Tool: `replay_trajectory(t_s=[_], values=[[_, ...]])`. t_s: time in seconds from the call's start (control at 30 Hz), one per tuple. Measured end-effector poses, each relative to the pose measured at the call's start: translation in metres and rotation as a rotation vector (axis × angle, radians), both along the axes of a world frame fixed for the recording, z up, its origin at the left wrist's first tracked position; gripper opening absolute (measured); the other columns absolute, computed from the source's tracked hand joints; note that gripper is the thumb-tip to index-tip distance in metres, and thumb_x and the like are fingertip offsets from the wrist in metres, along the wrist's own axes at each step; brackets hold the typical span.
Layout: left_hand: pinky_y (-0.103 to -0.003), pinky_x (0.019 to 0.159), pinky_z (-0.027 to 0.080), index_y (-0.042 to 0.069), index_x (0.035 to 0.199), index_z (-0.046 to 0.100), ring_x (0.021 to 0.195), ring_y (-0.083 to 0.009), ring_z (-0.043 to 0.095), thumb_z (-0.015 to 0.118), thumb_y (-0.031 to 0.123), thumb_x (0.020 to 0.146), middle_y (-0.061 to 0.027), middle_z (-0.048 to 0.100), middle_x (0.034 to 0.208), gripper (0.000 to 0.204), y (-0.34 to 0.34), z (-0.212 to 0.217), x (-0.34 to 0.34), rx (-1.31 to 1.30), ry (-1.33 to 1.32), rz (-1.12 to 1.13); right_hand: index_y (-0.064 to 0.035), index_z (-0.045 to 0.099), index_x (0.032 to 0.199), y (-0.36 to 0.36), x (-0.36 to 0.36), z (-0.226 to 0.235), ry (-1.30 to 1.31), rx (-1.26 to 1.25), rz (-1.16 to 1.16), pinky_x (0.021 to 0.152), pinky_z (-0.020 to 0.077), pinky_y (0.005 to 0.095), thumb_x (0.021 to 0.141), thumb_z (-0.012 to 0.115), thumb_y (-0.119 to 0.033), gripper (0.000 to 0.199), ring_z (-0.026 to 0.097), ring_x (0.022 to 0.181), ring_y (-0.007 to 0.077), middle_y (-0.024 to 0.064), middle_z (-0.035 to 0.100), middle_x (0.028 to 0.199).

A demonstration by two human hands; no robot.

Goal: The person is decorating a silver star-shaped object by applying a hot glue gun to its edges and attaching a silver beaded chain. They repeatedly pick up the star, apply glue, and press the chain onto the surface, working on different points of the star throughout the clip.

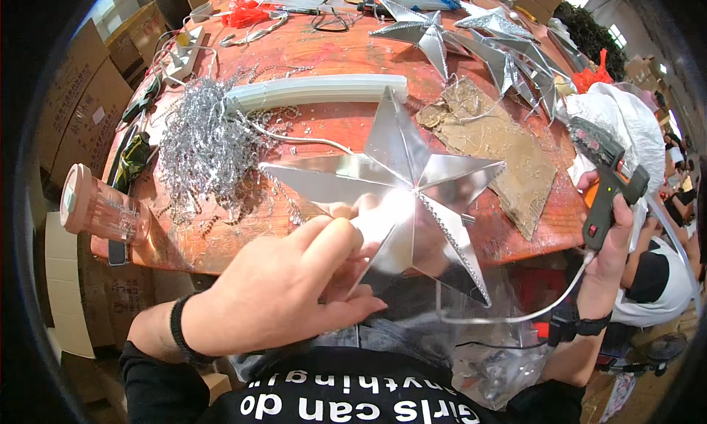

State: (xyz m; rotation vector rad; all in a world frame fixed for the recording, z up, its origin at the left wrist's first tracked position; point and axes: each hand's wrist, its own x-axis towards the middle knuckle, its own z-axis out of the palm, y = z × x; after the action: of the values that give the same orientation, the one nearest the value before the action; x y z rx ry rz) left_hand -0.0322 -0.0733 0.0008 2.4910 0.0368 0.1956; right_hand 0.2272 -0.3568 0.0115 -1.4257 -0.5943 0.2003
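Note:
My left hand (272, 284) is closed around the lower-left part of a shiny silver five-pointed star (398, 140), holding it over the table's near edge. A string of small silver beads (460, 244) lines a ridge on the star's lower-right point. On the right, my right hand (611, 240) grips a dark hot glue gun (610, 192), its nozzle pointing up and left, apart from the star. A white cord (515, 319) hangs from its handle. Left of the star lies a tangled pile of silver bead strings (199, 133). Behind the star sits a bundle of translucent glue sticks (317, 90).
More silver stars (423, 34) lie at the back right of the red wooden table (331, 52). A torn cardboard piece (512, 155) rests behind the star. A pink cup (110, 207) stands at the left edge, below a power strip (184, 56). People sit far right, past a white sack (626, 115).

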Motion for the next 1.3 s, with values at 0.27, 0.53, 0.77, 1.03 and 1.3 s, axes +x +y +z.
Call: replay_trajectory(t_s=[0.27, 0.53, 0.77, 1.03, 1.3], values=[[-0.034, 0.047, 0.045, 0.007, 0.083, 0.052, 0.054, -0.0244, 0.058, 0.074, 0.028, 0.076, -0.006, 0.053, 0.063, 0.031, 0.006, -0.01, 0.006, 0.022, -0.197, -0.079, 0.0061, 0.056, 0.113, 0.047, -0.073, 0.009, -0.021, -0.125, 0.093, 0.088, 0.0467, 0.0363, 0.073, 0.08, -0.031, 0.059, 0.061, 0.095, 0.0223, 0.0149, 0.064, 0.099], [-0.033, 0.048, 0.038, 0.005, 0.065, 0.056, 0.05, -0.023, 0.048, 0.074, 0.019, 0.074, -0.0053, 0.05, 0.059, 0.025, 0.042, -0.022, -0.004, 0.073, -0.571, 0.121, 0.0006, 0.064, 0.093, 0.065, -0.086, 0.017, -0.478, -0.524, 0.342, 0.067, 0.0488, 0.0274, 0.051, 0.089, -0.042, 0.065, 0.064, 0.072, 0.0205, 0.0098, 0.067, 0.083], [-0.033, 0.073, 0.045, 0.001, 0.096, 0.058, 0.079, -0.0257, 0.057, 0.068, 0.02, 0.081, -0.0107, 0.059, 0.086, 0.026, 0.056, -0.045, 0.004, 0.01, -0.465, 0.444, 0.0015, 0.06, 0.091, 0.052, -0.08, 0.005, -0.673, -0.372, 0.47, 0.07, 0.0517, 0.0332, 0.048, 0.089, -0.042, 0.067, 0.066, 0.074, 0.0247, 0.0109, 0.066, 0.079], [-0.03, 0.074, 0.046, -0.001, 0.101, 0.058, 0.079, -0.0206, 0.059, 0.062, 0.021, 0.088, -0.0103, 0.06, 0.084, 0.026, 0.065, -0.068, 0.003, -0.086, -0.522, 0.458, -0.0033, 0.061, 0.086, 0.052, -0.088, 0.01, -0.752, -0.575, 0.335, 0.075, 0.0506, 0.0401, 0.054, 0.076, -0.064, 0.07, 0.064, 0.075, 0.0259, 0.0092, 0.065, 0.08], [-0.026, 0.07, 0.046, -0.002, 0.103, 0.058, 0.075, -0.0146, 0.058, 0.056, 0.022, 0.093, -0.0081, 0.06, 0.083, 0.026, 0.064, -0.07, 0.003, -0.157, -0.485, 0.472, 0.0002, 0.059, 0.09, 0.051, -0.078, 0.011, -0.693, -0.541, 0.498, 0.077, 0.0493, 0.0408, 0.052, 0.082, -0.059, 0.074, 0.063, 0.078, 0.0255, 0.0111, 0.065, 0.085]])
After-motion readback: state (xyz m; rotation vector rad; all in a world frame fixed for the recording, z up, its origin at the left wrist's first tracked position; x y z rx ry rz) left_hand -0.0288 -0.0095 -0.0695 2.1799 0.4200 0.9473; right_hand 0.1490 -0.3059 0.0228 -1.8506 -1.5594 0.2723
